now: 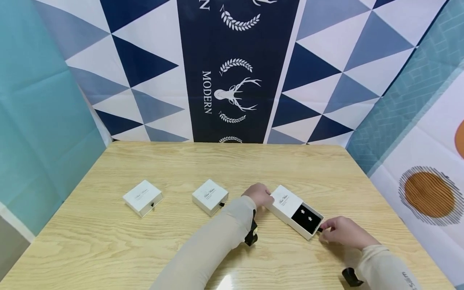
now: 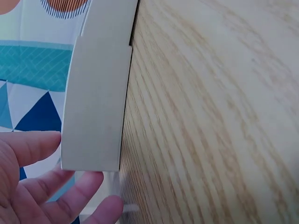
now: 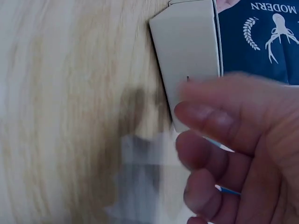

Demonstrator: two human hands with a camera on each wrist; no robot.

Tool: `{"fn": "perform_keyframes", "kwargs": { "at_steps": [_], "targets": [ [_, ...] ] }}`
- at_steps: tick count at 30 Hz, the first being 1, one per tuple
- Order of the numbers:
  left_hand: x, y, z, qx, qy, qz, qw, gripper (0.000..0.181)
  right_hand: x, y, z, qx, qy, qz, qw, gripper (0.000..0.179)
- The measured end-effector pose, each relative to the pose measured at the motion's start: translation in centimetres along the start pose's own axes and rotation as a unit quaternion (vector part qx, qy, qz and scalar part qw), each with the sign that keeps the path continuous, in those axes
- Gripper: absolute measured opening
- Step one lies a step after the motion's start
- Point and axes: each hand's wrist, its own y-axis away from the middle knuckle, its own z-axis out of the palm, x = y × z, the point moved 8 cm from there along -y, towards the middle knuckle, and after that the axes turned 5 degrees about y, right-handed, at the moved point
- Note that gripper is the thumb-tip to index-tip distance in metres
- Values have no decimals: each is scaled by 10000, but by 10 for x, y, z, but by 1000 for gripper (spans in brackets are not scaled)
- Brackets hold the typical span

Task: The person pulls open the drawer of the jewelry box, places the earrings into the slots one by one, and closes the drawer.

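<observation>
White drawer-style box (image 1: 286, 201) lay flat on the worktop (image 1: 232, 169), right of centre, set at a slant. Its drawer (image 1: 306, 219) stood pulled partway out toward the near right — black lining, two small white earrings (image 1: 306, 215) side by side. Script lettering on the white sleeve top — too small to read.

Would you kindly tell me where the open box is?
In the head view, the open box lies right of centre on the table, between both hands.
</observation>
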Motion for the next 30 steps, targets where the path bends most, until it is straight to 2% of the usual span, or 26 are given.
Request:
{"fn": "perform_keyframes", "kwargs": {
  "at_steps": [6, 13, 21, 25, 30],
  "targets": [
    [3, -2, -2, -7, 89, 47, 9999, 12, -1, 0, -1, 78, -319, -39, 9995, 16],
    [3, 0, -3, -36, 96, 106, 9999, 9, -2, -4, 5, 76, -508, 237, 9984, 22],
    [3, 2, -3, -17, 69, 50, 10000, 4, -3, -7, 7, 126, -506, 324, 9981, 25],
    [3, 3, -2, -24, 56, 44, 10000, 4, -5, -10, 8, 263, -589, 499, 9967, 26],
    [4, 3, -2, -17, -15, 70, 10000, 3, -3, -14, 10, 545, -821, 953, 9906, 25]
  ]
}}
